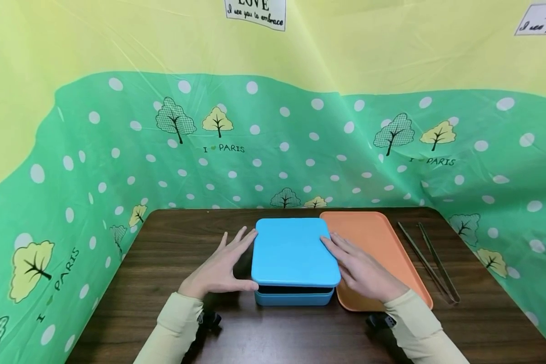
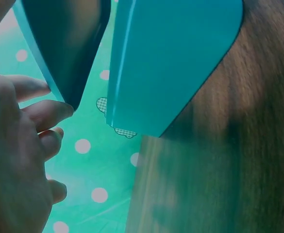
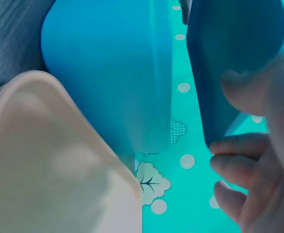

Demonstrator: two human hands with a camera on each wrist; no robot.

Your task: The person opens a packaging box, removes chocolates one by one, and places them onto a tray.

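Observation:
A blue lid (image 1: 296,253) is held over a blue box (image 1: 294,298), with a dark gap between them at the front. My left hand (image 1: 223,268) grips the lid's left edge, thumb near its front corner and fingers spread along the side. At the opposite edge, my right hand (image 1: 364,265) holds the lid with its fingertips. From the left wrist, the lid's underside (image 2: 66,39) shows apart from the box wall (image 2: 171,58). In the right wrist view, the thumb lies under the lid (image 3: 205,97), beside the box (image 3: 112,73).
An orange tray (image 1: 368,227) lies flat at the box's right, partly behind my right hand. Metal tongs (image 1: 437,268) rest farther right on the dark wooden table (image 1: 173,237). A green and yellow patterned cloth (image 1: 264,167) hangs behind and at both sides.

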